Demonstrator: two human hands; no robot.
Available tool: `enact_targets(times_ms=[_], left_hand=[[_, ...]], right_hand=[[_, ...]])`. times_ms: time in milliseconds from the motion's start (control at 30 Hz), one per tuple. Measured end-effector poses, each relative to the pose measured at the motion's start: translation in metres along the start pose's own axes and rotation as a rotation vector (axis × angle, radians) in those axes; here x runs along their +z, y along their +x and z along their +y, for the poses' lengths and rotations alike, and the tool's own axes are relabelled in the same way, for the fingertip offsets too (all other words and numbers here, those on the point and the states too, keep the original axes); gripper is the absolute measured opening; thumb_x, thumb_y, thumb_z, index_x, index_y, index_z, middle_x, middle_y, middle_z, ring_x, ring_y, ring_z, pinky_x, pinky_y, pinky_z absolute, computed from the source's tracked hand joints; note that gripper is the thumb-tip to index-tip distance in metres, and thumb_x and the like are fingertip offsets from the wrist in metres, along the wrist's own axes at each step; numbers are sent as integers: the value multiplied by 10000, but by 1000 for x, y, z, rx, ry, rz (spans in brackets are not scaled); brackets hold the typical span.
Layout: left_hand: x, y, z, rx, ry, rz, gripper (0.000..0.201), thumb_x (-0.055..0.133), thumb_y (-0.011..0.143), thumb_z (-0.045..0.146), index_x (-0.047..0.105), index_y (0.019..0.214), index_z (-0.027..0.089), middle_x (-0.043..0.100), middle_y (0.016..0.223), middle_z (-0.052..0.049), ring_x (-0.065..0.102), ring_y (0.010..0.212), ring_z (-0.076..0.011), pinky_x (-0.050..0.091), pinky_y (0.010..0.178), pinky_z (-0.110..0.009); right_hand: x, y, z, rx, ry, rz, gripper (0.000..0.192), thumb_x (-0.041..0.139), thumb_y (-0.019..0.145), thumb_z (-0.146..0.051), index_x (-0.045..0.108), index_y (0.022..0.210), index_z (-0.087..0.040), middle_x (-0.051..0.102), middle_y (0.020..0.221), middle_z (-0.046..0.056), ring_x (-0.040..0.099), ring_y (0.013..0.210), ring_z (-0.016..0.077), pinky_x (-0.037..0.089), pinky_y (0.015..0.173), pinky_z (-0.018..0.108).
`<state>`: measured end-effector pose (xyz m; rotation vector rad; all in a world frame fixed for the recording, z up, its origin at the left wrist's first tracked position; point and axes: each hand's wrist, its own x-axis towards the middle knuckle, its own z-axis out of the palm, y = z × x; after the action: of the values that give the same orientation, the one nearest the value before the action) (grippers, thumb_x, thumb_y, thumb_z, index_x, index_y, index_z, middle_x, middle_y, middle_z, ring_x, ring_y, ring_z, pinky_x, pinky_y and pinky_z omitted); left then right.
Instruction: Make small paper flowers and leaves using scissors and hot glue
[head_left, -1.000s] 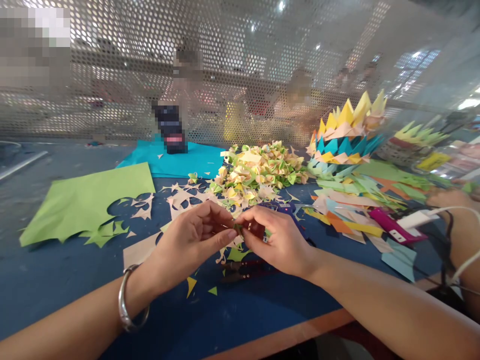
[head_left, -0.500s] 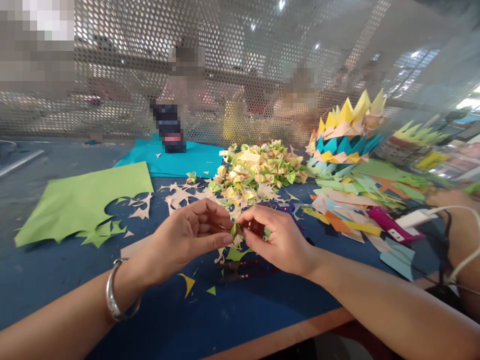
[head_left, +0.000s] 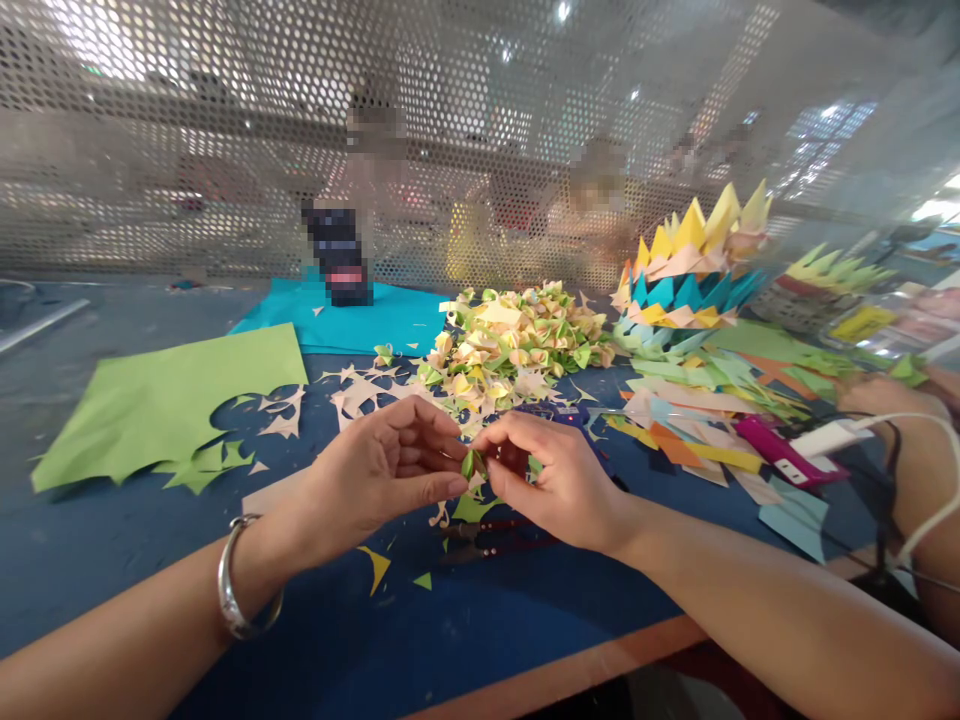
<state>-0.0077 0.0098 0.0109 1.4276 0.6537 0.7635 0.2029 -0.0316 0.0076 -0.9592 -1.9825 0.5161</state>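
Between the fingertips of both my hands is a small green paper bud (head_left: 469, 463), folded to a point. My left hand (head_left: 397, 460), with a silver bangle on its wrist, pinches it from the left between thumb and fingers. From the right, my right hand (head_left: 544, 470) grips it with curled fingers. Just beyond them rises a heap of small pink, yellow and green paper buds (head_left: 525, 335). Pink cut-out scraps (head_left: 367, 390) lie around its near edge. Under my hands are green scraps (head_left: 476, 507) and a dark-handled tool (head_left: 495, 540), mostly in shadow.
A cut green sheet (head_left: 172, 400) lies left, a blue sheet (head_left: 390, 320) behind it. A blue glue gun (head_left: 551, 412) rests beyond my right hand. At right are a tiered paper piece (head_left: 694, 275), paper strips (head_left: 712, 400), a magenta power strip (head_left: 784, 450) and another person's hand (head_left: 892, 400).
My hands stay nearly in place around the green paper bud. At the right, the other person's hand has shifted slightly, and a green paper piece now shows at its fingers.
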Motion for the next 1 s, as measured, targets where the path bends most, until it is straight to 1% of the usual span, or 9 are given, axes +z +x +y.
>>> enact_targets(times_ms=[133,333,667,867,1000], left_hand=[[0,1,-1,5,6,-9,346,849,710,174,603,953,188,738,892,-30,729,796,-158,619,749,-293],[1,0,0,18,2,-10,339,830,730,158,593,970,192,738,899,-20,726,795,-134,611,754,-258],[1,-2,3,29,50,-14,344,827,725,179,589,971,203,730,901,-37,731,802,-171,624,757,-301],[0,-1,2,19,29,-9,356,838,709,171,599,970,204,739,895,-32,733,808,-163,620,763,-292],[-1,-1,4,18,49,-7,299,821,728,184,607,937,199,744,888,-34,725,799,-159,604,758,-294]], right_hand=[[0,0,-1,-3,4,0,86,581,858,-131,632,896,-188,627,759,4,556,604,105,496,572,247],[0,0,-1,-1,7,0,92,577,858,-130,639,895,-187,623,742,2,550,585,103,486,553,249],[0,0,-1,-1,-9,1,98,572,853,-138,633,896,-202,643,750,4,557,593,115,481,546,264],[0,0,-2,-4,-14,7,95,569,860,-140,633,896,-200,634,740,2,555,593,114,474,545,263],[1,-1,-2,-2,-22,5,93,573,859,-133,639,894,-189,625,733,4,554,595,113,466,535,258]])
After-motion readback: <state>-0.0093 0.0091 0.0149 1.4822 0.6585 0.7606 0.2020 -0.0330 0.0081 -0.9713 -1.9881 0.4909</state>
